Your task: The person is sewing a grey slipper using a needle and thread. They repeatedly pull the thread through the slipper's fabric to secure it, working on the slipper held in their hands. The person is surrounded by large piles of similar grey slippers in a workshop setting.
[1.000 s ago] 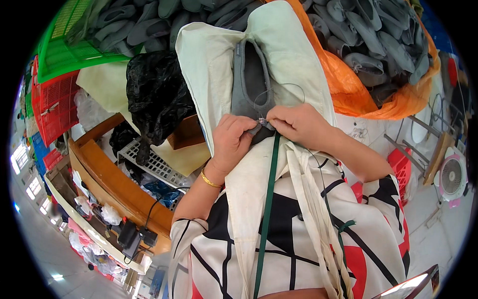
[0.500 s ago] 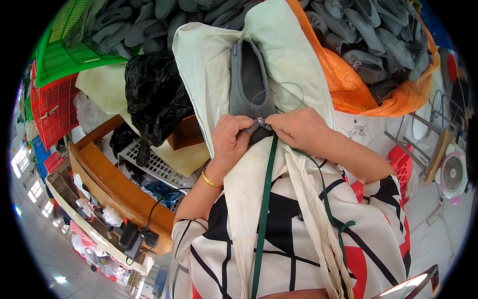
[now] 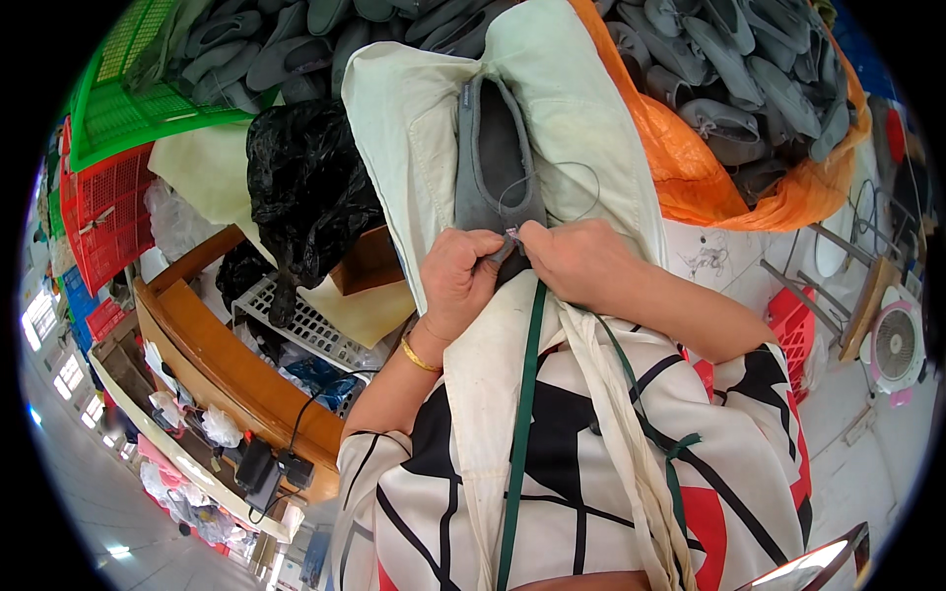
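A grey slip-on shoe (image 3: 469, 187) lies on the pale cloth (image 3: 581, 108) over my lap, its toe towards me. My left hand (image 3: 461, 268) is closed and grips the shoe's toe from the left. Close beside it at the toe, my right hand (image 3: 574, 254) is pinched shut; what its fingertips hold is hidden. Between the fingertips sits a tiny shiny piece (image 3: 511, 232), too small to name. A thin thread (image 3: 597, 187) loops over the shoe and the cloth on the right.
Many grey shoes fill an orange sack (image 3: 680, 187) at the far right and a green basket (image 3: 108, 123) at the far left. Left of me are a black plastic bag (image 3: 305, 167), a wooden drawer (image 3: 227, 355) and a white rack (image 3: 315, 325). A small fan (image 3: 897, 345) stands at right.
My right hand has shifted slightly left, closer to the left hand at the shoe's toe. The left hand stays nearly where it was, still gripping the shoe.
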Demonstrator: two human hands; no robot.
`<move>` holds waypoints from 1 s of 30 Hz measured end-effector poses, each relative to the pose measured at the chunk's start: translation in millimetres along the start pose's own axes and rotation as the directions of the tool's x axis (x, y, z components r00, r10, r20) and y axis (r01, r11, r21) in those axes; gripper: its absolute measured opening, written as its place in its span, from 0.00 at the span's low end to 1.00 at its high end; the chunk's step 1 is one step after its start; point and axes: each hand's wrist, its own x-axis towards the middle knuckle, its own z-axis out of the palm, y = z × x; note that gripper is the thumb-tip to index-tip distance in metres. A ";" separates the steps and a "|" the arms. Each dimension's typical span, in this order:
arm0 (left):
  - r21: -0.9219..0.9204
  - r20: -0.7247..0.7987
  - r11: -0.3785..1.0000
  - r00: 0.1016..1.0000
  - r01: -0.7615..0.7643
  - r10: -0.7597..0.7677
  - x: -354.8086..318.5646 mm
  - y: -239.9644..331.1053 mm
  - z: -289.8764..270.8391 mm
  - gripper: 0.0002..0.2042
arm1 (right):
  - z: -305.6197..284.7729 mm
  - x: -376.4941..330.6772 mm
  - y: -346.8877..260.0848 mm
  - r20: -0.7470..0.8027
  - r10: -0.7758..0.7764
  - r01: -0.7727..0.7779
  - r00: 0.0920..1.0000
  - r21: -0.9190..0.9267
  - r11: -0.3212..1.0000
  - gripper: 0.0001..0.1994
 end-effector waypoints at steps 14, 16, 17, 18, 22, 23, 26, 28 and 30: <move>0.196 0.010 0.980 0.999 0.034 -0.037 4.2 14.6 -2.9 0.13 | 21.3 -0.4 12.0 -0.127 -0.026 0.029 0.992 0.022 0.999 0.07; 0.167 0.007 0.986 1.000 0.016 -0.017 2.5 10.2 -3.6 0.14 | 21.2 0.7 11.1 -0.111 0.042 -0.031 0.993 0.096 0.995 0.07; 0.150 0.007 0.989 1.000 0.006 -0.007 1.4 7.4 -3.6 0.14 | 20.0 1.8 9.3 -0.086 0.100 -0.085 0.991 0.162 0.983 0.07; 0.137 0.002 0.991 1.000 0.001 -0.001 0.9 6.0 -3.1 0.14 | 18.4 2.9 8.0 -0.058 0.156 -0.139 0.986 0.227 0.964 0.08; 0.103 -0.019 0.994 1.000 -0.023 0.025 -1.4 3.7 -1.3 0.14 | 7.6 10.4 8.7 0.163 0.292 -0.330 0.943 0.598 0.730 0.07; 0.097 -0.021 0.995 0.999 -0.032 0.034 -1.1 3.8 -0.8 0.14 | 3.8 13.5 6.6 0.217 0.311 -0.377 0.925 0.627 0.682 0.07; 0.107 -0.032 0.990 0.995 -0.089 0.093 2.4 3.4 0.5 0.14 | -4.6 22.1 6.0 0.393 0.341 -0.520 0.854 0.653 0.551 0.08; 0.158 0.006 0.978 0.990 -0.140 0.140 4.5 5.1 -1.6 0.15 | -17.4 28.0 4.8 0.504 0.330 -0.602 0.798 0.633 0.488 0.08; 0.213 0.043 0.959 0.982 -0.187 0.182 6.4 6.6 -4.0 0.15 | -36.6 35.4 1.7 0.601 0.302 -0.667 0.740 0.597 0.447 0.07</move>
